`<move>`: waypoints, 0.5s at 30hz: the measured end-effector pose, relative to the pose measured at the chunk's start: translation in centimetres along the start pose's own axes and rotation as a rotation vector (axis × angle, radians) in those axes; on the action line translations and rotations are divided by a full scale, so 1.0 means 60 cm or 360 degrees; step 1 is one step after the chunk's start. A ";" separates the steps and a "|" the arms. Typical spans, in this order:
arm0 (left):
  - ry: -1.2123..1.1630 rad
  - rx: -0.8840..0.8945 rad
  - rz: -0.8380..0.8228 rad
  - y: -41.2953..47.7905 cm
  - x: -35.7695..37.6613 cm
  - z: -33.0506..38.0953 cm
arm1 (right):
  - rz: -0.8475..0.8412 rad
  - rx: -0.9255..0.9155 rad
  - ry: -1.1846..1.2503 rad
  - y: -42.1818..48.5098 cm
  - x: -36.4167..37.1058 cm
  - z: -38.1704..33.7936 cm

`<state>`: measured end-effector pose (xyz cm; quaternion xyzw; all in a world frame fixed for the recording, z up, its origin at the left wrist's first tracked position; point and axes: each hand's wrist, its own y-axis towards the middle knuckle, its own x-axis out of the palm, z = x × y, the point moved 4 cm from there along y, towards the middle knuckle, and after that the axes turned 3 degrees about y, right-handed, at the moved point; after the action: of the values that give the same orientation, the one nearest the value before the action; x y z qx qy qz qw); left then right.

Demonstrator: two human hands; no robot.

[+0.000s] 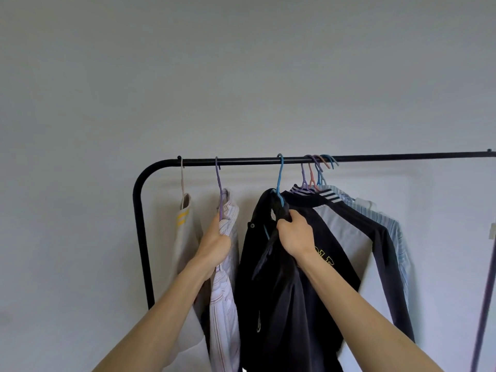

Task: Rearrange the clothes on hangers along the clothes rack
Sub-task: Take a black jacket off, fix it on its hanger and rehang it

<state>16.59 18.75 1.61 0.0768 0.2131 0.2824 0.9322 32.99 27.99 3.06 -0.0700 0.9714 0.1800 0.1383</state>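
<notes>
Reaching up with both bare arms to a black clothes rack (241,160) set against a plain pale wall (241,76), with a top rail running level from left to right and curving down into a post at the left end.

Clenching the left hand (214,242) round the collar of a pale striped shirt (225,304), just under the neck of a purple hanger (218,183) hooked over the left part of the rail.

Clutching in the right hand (295,237) the bunched collar of a black shirt (268,291), at the foot of a blue hanger (280,178) hooked near the middle of the visible rail.

Both shirts hanging with the long axis straight down, collars up, hems out of sight below the picture's bottom edge; both hangers turned edge-on to the camera, square across the rail, and well apart from each other.

Just left of the striped shirt, a cream garment (185,251) with yellow bars, on a whitish hanger (183,178) at the bend of the rail.

Right of the black shirt, a tight bunch of hangers (316,167) in purple, pink and blue, bearing a black top with yellow lettering (322,259), a grey-and-dark jacket (349,237) and a light blue striped shirt (389,226), overlapped and fanning down to the right.

At the far right edge, a purplish strip (485,304) slanting downward; cannot tell what.
</notes>
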 end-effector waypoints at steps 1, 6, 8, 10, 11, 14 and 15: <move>0.0012 -0.0004 -0.0012 0.002 0.002 -0.001 | -0.0017 -0.0005 -0.0001 0.002 -0.001 0.003; 0.0012 -0.0011 -0.0040 0.004 0.011 0.004 | -0.0095 -0.0014 0.0022 0.005 -0.008 0.012; 0.0011 -0.0007 -0.0043 0.002 0.019 0.010 | -0.0096 -0.0016 0.0014 0.006 -0.009 0.012; 0.0017 0.0021 -0.0051 0.000 0.030 0.015 | -0.0090 -0.0029 -0.0001 0.008 -0.007 0.010; 0.0026 0.0029 -0.0043 0.000 0.033 0.015 | -0.0072 -0.0038 -0.0017 0.009 -0.007 0.010; 0.0020 0.0013 -0.0020 0.002 0.039 0.013 | -0.0019 -0.0062 -0.0042 0.011 -0.004 0.011; 0.0018 0.0006 -0.0018 0.002 0.040 0.013 | -0.0017 -0.0060 -0.0043 0.011 -0.004 0.012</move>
<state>18.69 20.16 1.48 0.0757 0.2193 0.2771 0.9324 33.27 28.87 2.68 -0.0753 0.9655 0.1985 0.1511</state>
